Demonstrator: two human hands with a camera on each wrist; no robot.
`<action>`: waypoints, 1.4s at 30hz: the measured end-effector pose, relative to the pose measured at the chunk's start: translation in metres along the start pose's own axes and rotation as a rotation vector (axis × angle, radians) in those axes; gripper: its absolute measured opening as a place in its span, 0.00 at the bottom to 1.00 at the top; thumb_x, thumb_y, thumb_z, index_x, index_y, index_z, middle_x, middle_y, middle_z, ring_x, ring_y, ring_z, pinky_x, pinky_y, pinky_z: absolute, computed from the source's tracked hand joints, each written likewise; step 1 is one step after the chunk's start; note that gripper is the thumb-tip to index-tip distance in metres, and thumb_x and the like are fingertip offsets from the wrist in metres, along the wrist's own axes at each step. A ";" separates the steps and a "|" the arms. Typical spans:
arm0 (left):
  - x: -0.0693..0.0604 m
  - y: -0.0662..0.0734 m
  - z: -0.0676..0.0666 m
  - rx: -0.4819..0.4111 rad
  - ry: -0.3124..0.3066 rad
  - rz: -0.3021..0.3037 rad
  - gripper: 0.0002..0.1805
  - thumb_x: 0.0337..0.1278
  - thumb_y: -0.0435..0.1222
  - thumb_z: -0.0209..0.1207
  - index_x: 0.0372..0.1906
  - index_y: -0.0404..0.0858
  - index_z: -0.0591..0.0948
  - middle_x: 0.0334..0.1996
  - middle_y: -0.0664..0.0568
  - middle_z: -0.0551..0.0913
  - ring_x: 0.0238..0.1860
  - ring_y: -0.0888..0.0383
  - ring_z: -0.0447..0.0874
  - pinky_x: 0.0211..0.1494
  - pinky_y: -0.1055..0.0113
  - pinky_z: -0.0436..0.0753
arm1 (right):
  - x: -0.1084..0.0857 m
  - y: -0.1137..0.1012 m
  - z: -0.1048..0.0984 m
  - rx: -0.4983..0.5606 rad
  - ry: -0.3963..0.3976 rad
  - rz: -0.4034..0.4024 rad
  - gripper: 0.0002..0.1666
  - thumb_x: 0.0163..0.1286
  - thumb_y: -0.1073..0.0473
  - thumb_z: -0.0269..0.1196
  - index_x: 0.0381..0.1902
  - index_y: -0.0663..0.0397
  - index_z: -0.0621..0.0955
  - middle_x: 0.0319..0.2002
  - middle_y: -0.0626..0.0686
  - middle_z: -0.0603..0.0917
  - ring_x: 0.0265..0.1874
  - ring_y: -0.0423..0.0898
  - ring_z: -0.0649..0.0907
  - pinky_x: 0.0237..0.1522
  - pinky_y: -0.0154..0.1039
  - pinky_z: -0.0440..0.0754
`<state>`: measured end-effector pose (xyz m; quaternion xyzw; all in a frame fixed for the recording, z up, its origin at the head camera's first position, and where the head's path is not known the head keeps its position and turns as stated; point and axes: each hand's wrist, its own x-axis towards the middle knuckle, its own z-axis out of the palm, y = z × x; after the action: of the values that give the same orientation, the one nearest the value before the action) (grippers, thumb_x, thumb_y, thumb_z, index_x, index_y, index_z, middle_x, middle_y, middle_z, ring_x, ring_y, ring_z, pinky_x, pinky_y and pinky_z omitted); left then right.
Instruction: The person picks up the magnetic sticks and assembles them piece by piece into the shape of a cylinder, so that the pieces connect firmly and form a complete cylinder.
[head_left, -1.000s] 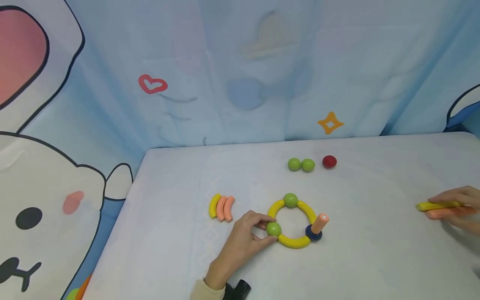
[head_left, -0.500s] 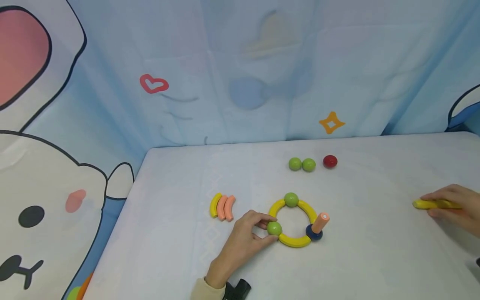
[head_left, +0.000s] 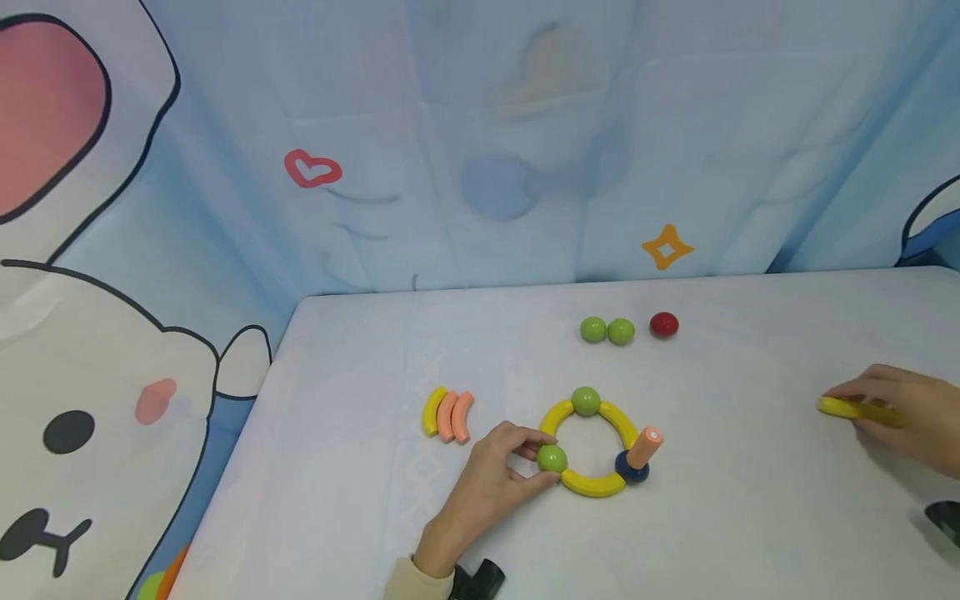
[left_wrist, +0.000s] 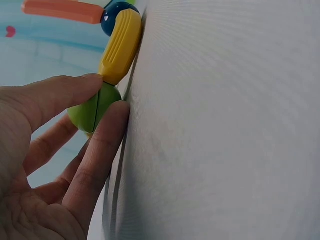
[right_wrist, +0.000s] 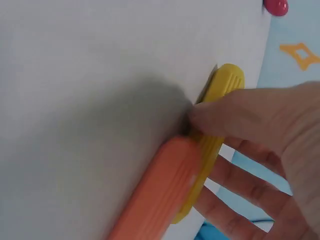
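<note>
In the head view my left hand (head_left: 491,475) pinches a green ball (head_left: 551,459) on the left of a ring. Yellow curved sticks (head_left: 592,484), another green ball (head_left: 586,401) and a dark blue ball (head_left: 632,467) make up the rest of it. From the blue ball an orange stick (head_left: 645,447) points up at a tilt. Far right, my right hand (head_left: 900,412) grips a yellow curved stick (head_left: 840,407) between thumb and fingers. Beside that one, the right wrist view has an orange stick (right_wrist: 157,195); whether the hand holds it too is unclear.
Left of the ring lie a yellow curved stick (head_left: 432,411) and two orange curved sticks (head_left: 453,417). Behind it are two green balls (head_left: 607,330) and a red ball (head_left: 663,324). A patterned curtain (head_left: 450,167) hangs at the back of the white table (head_left: 337,500).
My right hand has moved slightly left with the yellow curved stick. The orange stick, visible under it earlier, is now hidden in the head view. My left hand stays on the green ball.
</note>
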<state>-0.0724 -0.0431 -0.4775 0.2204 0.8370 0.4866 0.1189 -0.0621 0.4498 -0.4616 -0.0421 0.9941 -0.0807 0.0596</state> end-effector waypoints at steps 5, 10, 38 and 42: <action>0.000 0.000 -0.002 0.002 0.003 -0.012 0.18 0.58 0.35 0.76 0.53 0.45 0.88 0.42 0.61 0.80 0.43 0.68 0.79 0.39 0.76 0.83 | 0.015 -0.052 -0.016 0.080 0.006 -0.075 0.23 0.51 0.72 0.79 0.45 0.70 0.83 0.36 0.57 0.84 0.33 0.54 0.83 0.38 0.56 0.88; 0.001 0.000 -0.001 -0.016 0.002 -0.022 0.18 0.58 0.35 0.76 0.53 0.45 0.88 0.42 0.61 0.80 0.43 0.68 0.80 0.40 0.76 0.84 | 0.036 -0.116 -0.030 0.297 0.125 -0.273 0.25 0.51 0.70 0.82 0.47 0.57 0.84 0.41 0.47 0.86 0.38 0.44 0.85 0.39 0.44 0.90; 0.004 0.002 -0.001 0.030 -0.003 0.011 0.18 0.59 0.36 0.76 0.54 0.45 0.87 0.41 0.61 0.80 0.42 0.72 0.78 0.38 0.77 0.83 | 0.082 -0.212 0.005 0.976 0.118 -0.597 0.21 0.62 0.79 0.71 0.52 0.64 0.80 0.45 0.53 0.81 0.45 0.39 0.87 0.50 0.31 0.86; 0.003 0.000 -0.001 0.023 -0.005 0.005 0.18 0.59 0.36 0.76 0.54 0.45 0.87 0.41 0.61 0.80 0.42 0.71 0.78 0.38 0.77 0.83 | 0.082 -0.211 0.007 1.000 0.109 -0.592 0.20 0.63 0.78 0.70 0.52 0.66 0.79 0.45 0.53 0.81 0.45 0.39 0.87 0.50 0.31 0.85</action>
<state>-0.0751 -0.0421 -0.4767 0.2252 0.8416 0.4766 0.1172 -0.1267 0.2334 -0.4422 -0.2805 0.7827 -0.5556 -0.0043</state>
